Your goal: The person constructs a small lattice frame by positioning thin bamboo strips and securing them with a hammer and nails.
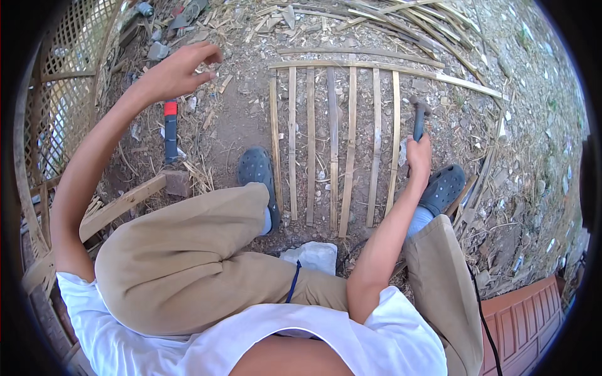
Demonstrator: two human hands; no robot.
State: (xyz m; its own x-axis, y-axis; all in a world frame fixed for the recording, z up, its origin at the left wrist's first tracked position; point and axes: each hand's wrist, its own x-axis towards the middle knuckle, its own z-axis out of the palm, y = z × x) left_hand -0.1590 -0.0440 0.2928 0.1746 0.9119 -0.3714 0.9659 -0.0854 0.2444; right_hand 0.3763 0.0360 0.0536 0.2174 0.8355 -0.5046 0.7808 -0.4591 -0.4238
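Note:
My right hand (419,155) is closed around the handle of a hammer (419,119), whose head points away from me beside the rightmost slat. My left hand (188,67) is raised at the far left, with bent fingers, the thumb apart and nothing visible in it. Between my feet, several thin wooden slats (333,150) lie side by side on the ground, running away from me. Across their far ends lies a longer wooden strip (389,66), reaching out to the right. Just beyond it is another loose strip (360,55).
A black tool with a red end (170,131) lies below my left hand, by a wooden beam (125,205). Lattice panels (69,94) stand at left. A pale stone block (311,257) is near me. More strips (433,28) lie far right; a reddish-brown panel (523,326) is lower right.

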